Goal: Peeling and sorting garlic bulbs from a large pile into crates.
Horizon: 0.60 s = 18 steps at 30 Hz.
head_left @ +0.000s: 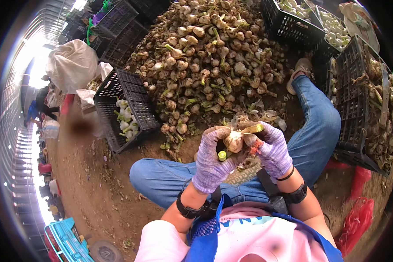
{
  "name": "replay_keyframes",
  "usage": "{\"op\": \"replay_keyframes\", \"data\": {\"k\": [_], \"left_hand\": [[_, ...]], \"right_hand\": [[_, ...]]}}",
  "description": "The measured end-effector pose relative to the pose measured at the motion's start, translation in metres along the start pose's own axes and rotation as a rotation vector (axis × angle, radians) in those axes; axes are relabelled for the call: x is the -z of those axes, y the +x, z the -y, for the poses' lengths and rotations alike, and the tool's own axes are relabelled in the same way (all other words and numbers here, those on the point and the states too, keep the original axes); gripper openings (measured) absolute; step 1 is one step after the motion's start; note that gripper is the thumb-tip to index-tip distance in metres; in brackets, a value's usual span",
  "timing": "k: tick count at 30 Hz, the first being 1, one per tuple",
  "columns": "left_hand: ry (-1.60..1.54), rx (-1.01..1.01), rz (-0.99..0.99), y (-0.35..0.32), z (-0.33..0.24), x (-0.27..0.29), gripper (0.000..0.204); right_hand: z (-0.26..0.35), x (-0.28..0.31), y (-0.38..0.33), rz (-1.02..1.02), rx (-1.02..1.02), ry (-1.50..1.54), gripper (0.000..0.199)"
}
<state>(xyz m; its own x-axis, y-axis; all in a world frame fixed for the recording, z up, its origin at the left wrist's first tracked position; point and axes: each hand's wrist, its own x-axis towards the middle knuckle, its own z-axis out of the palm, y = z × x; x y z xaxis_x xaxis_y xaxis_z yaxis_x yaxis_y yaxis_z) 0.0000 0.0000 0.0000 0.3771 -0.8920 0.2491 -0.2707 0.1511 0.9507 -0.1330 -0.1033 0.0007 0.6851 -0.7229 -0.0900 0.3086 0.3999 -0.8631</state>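
1. The left hand [210,161], gloved, curls its fingers closed around the left side of a garlic bulb [234,142]; a green-ended stalk [222,155] pokes out beside its thumb.
2. The right hand [273,150], also gloved, bends its fingers and thumb in against the bulb's right side.
3. The bulb sits between both hands.
4. Beyond the hands rises a garlic pile [205,65].
5. Left of the left hand, a black crate [133,89] contains pale bulbs.
6. Right of the right hand stands a fuller crate [346,98].

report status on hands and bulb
Left hand and right hand, both gloved, on garlic bulb. Cut stem points right. Garlic heap beyond; no obstruction visible.
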Motion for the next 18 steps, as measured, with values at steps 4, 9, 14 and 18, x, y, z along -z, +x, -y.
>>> {"op": "replay_keyframes", "data": {"k": [4, 9, 14, 18], "left_hand": [[-0.103, 0.114, -0.040, -0.003, 0.000, 0.001, 0.062], [0.136, -0.098, -0.019, 0.010, -0.007, 0.003, 0.060], [0.416, -0.238, 0.077, 0.014, -0.013, 0.009, 0.055], [-0.544, 0.491, 0.068, 0.002, -0.013, 0.011, 0.054]], "right_hand": [[0.000, 0.008, -0.003, 0.038, -0.140, 0.028, 0.035], [0.009, 0.002, 0.004, 0.061, -0.045, 0.028, 0.033], [0.008, 0.011, 0.004, 0.099, -0.154, -0.137, 0.034], [-0.018, 0.027, -0.002, 0.222, -0.145, 0.057, 0.045]]}}
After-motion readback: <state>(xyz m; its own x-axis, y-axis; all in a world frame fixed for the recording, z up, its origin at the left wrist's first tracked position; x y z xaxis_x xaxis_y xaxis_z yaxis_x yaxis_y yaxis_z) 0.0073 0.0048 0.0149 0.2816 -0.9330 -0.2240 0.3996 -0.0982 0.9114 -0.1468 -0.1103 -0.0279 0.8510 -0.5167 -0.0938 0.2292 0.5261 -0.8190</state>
